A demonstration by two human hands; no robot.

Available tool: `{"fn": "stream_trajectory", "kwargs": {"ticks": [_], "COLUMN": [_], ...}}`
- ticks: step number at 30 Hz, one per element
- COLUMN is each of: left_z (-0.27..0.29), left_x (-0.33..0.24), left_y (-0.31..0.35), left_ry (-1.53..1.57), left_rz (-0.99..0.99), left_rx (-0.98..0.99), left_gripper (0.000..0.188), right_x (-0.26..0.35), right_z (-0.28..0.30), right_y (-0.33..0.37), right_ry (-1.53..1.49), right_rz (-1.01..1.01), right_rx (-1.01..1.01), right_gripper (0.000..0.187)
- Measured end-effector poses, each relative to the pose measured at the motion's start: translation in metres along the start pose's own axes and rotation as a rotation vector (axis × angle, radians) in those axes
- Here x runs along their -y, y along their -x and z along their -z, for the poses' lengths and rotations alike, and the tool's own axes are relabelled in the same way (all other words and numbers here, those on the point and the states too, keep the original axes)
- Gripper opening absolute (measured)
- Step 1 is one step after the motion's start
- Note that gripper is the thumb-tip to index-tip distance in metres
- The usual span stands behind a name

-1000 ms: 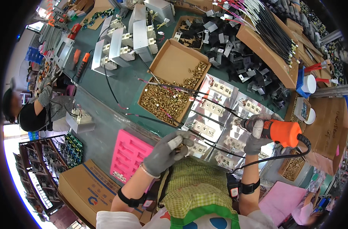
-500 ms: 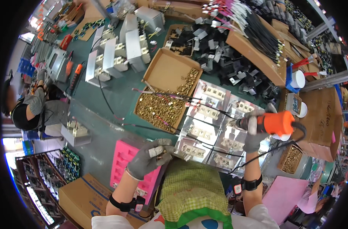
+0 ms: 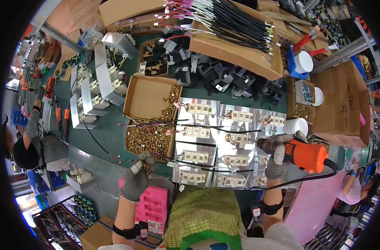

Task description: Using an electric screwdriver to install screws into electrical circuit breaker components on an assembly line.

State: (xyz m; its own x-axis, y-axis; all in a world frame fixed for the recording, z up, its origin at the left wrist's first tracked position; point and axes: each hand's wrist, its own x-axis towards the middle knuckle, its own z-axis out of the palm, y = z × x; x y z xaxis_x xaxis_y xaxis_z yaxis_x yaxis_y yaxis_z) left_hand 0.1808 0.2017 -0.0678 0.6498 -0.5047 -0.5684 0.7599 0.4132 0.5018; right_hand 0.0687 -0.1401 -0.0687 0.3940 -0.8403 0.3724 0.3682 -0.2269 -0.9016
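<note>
My left hand (image 3: pixel 136 178), in a grey glove, hovers at the near corner of a flat cardboard box (image 3: pixel 145 96) of small brass screws (image 3: pixel 147 138), fingers pinched together over the screws; whether it holds one I cannot tell. My right hand (image 3: pixel 276 155), also gloved, grips an orange and black electric screwdriver (image 3: pixel 300 154) with a black cable, held above the right side of shiny metal plates (image 3: pixel 223 112) that carry rows of white terminal blocks (image 3: pixel 196 131) and thin black wires.
A pink plastic tray (image 3: pixel 152 203) lies by my left wrist. Black metal brackets (image 3: pixel 206 75) and a box of wire bundles (image 3: pixel 227 25) lie beyond the plates. White cups (image 3: pixel 303 61) and brown cartons (image 3: pixel 344 104) stand at right. Another person (image 3: pixel 29 150) works at left.
My left hand has moved left from the plates to the corner of the screw box. My right hand has held the screwdriver in about the same place over the plates.
</note>
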Motion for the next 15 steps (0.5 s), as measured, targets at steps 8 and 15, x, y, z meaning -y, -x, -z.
{"fn": "stream_trajectory", "kwargs": {"ticks": [8, 15], "left_z": [0.009, 0.014], "left_x": [0.007, 0.011], "left_y": [-0.006, -0.003], "left_ry": [-0.111, -0.109], "left_rz": [0.063, 0.106], "left_rx": [-0.001, -0.111], "left_gripper": [0.028, 0.027], "right_x": [-0.021, -0.018], "right_z": [0.014, 0.006], "right_y": [-0.001, -0.004], "right_ry": [-0.156, -0.108], "right_rz": [0.037, -0.005], "right_rx": [0.13, 0.251], "right_gripper": [0.061, 0.051]}}
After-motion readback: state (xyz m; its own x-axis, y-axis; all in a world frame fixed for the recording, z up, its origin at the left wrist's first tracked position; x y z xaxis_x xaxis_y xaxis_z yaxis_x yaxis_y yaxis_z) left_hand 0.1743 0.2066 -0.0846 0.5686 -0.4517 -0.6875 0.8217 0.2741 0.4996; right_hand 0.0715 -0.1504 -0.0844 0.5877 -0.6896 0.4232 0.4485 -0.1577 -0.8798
